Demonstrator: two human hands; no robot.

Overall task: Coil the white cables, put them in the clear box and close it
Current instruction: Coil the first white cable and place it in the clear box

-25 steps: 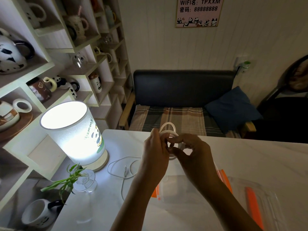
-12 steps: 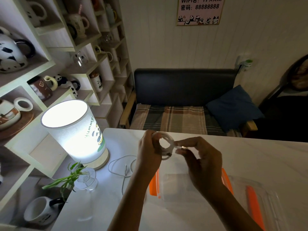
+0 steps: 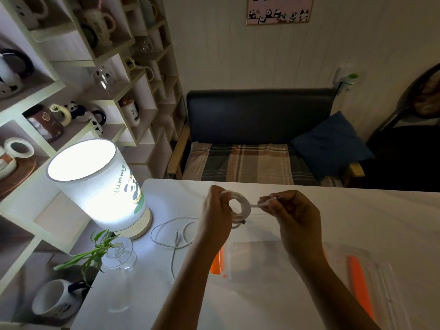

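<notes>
My left hand [image 3: 215,214] grips a small coil of white cable [image 3: 242,206] held above the white table [image 3: 369,222]. My right hand [image 3: 294,215] pinches the coil's free end and holds it out to the right of the coil. A second white cable [image 3: 166,236] lies loose on the table left of my left forearm, its plug end visible. Below my hands sits the clear box [image 3: 257,260] with orange latches. Its clear lid [image 3: 371,270], with an orange latch, lies to the right.
A lit lamp [image 3: 100,186] with a panda print stands at the table's left. A glass vase [image 3: 119,256] with a green sprig stands in front of it. Shelves of mugs fill the left wall. A dark sofa [image 3: 262,120] lies beyond the far table edge.
My hands have drawn apart: the right hand moved right, pulling the cable end out from the coil, which the left hand now holds lower over the table.
</notes>
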